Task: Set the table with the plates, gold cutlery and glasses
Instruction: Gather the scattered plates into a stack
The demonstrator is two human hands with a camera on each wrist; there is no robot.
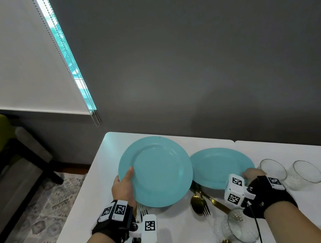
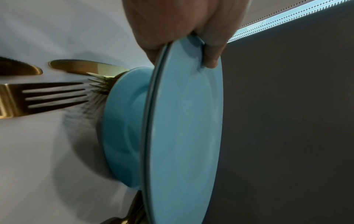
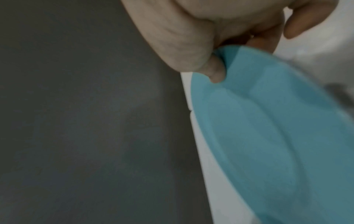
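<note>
Matt plates [image 1: 160,172], shiny gold cutlery [image 1: 199,201]

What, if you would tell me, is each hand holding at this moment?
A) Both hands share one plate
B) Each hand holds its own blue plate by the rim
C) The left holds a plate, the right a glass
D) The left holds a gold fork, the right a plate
B: the left hand grips the rim of the left blue plate, and the right hand grips the rim of the right blue plate.

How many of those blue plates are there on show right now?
2. One plate is gripped at its rim by the left hand, raised over the table. The other plate sits lower beside it, held by the right hand. None seem hidden.
</note>
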